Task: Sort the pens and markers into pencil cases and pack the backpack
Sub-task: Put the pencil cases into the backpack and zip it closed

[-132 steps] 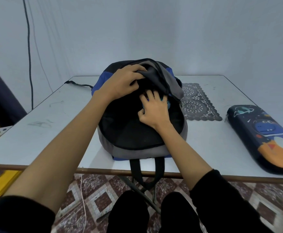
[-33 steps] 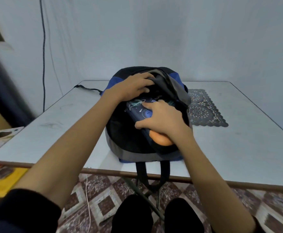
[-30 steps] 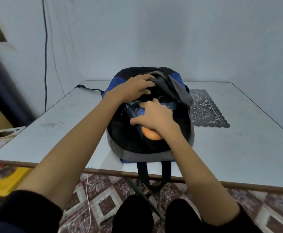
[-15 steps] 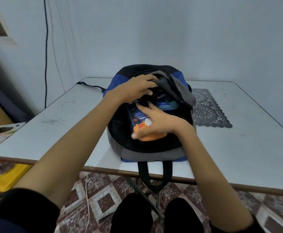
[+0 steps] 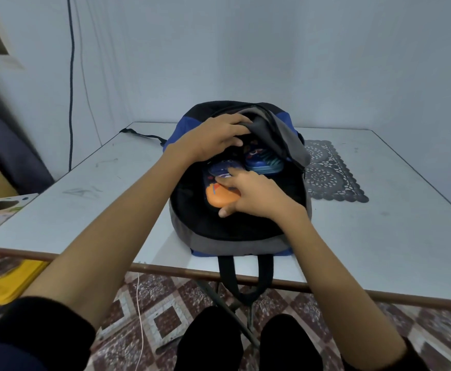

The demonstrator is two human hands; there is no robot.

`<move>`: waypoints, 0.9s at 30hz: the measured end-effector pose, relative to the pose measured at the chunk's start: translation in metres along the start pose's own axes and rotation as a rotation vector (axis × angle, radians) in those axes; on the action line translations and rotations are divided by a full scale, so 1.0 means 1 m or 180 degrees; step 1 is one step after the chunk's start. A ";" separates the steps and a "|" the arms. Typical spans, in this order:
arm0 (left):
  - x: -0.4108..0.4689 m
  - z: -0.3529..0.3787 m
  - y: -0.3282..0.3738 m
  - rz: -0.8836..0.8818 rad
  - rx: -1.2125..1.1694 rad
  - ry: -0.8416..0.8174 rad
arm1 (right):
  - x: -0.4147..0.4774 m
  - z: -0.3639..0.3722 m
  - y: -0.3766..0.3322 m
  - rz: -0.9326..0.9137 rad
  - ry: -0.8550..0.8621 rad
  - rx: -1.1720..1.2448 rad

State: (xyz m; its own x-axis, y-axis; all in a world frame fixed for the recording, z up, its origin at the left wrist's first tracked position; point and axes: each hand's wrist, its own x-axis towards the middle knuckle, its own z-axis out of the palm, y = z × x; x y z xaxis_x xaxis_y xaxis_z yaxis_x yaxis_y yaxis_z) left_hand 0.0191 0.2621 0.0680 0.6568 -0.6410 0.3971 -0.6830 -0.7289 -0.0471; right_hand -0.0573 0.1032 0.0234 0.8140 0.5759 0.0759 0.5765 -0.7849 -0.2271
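1. Backpack [image 5: 235, 231] lay on the table [image 5: 85, 210], its flap [image 5: 283, 135] held up by the left hand [image 5: 213, 137], fingers curled over the edge.
2. Inside the opening, the right hand [image 5: 256, 196] rested on a pencil case [image 5: 216, 199], fingers [image 5: 235, 172] straight across its top, thumb at its near end.
3. Just beyond the fingertips sat a second case [image 5: 261, 163].

Left hand [image 5: 213, 137] curled on backpack [image 5: 235, 245] flap, right hand [image 5: 256, 199] flat atop orange-ended pencil case [image 5: 219, 199] inside.

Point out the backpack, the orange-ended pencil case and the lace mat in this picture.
backpack [image 5: 235, 243]: head view, on its grey bottom band.
orange-ended pencil case [image 5: 219, 200]: head view, on its orange end, inside the backpack.
lace mat [image 5: 331, 180]: head view, on its middle, right of the backpack.
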 end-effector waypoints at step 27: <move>-0.003 -0.001 -0.002 0.0161 -0.0002 0.0079 | 0.064 0.061 0.015 0.0175 0.0906 0.1141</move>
State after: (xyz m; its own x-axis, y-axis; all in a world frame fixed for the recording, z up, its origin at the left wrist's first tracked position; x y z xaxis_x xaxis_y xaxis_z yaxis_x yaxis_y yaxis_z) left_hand 0.0185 0.2658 0.0678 0.6134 -0.6708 0.4168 -0.7152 -0.6957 -0.0670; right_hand -0.0008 0.1422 -0.0340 0.8587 0.4106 0.3068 0.5118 -0.6551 -0.5558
